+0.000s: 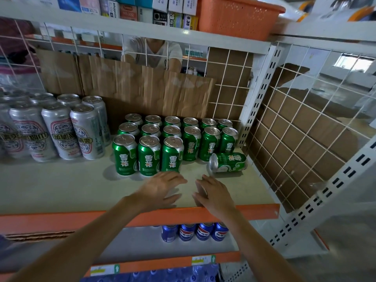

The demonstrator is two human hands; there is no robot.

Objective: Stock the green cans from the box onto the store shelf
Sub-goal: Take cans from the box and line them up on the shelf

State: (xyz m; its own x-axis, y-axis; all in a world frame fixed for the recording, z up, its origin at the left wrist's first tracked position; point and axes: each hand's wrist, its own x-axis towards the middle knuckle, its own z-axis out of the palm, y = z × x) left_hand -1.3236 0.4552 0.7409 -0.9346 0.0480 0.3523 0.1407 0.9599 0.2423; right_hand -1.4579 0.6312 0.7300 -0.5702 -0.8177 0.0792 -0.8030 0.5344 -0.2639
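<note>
Several green cans (149,155) stand upright in rows on the pale store shelf (61,186), toward its right half. One green can (228,162) lies on its side at the right end of the front row, its top facing left. My left hand (160,189) hovers just in front of the front row, fingers spread and holding nothing. My right hand (214,193) is beside it, open and empty, a little short of the fallen can. The box is not in view.
Tall silver cans (59,131) stand at the shelf's left. Brown cardboard (142,86) lines the wire back. A wire side panel (305,127) closes the right end. Blue cans (195,232) sit on the shelf below, an orange basket (236,17) above. A person stands behind the shelf.
</note>
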